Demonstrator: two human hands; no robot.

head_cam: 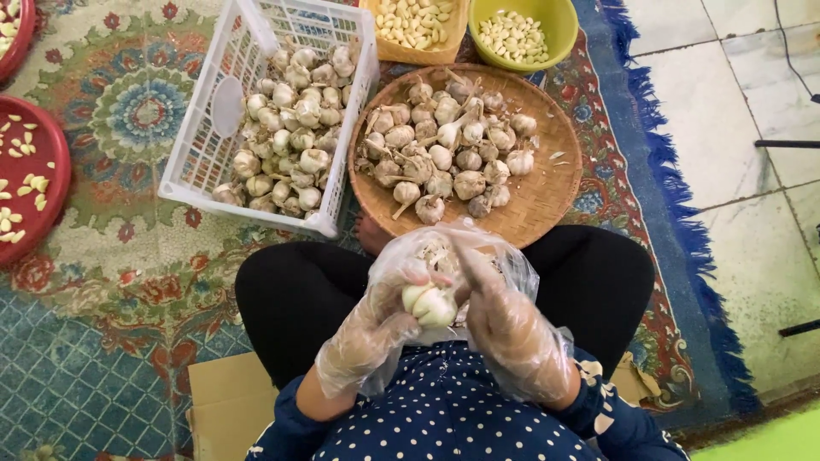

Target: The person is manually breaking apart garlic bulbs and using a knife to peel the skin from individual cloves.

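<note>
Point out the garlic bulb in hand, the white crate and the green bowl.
Garlic bulb (430,305): head view, on its pale front between the gloved hands.
White crate (198,162): head view, on its left slatted wall.
Green bowl (562,17): head view, on its right rim.

place: a home floor used as a garlic-sorting spot
floor: patterned carpet (128,256) over pale tiles (726,102), right of frame
containers: white crate (205,162) and woven tray (547,192) of garlic bulbs, upper middle; bowls of cloves (512,36) at top

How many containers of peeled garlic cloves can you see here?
4: a woven tray and a green bowl at the top, and two red trays at the left edge, all cut off by the frame.
</note>
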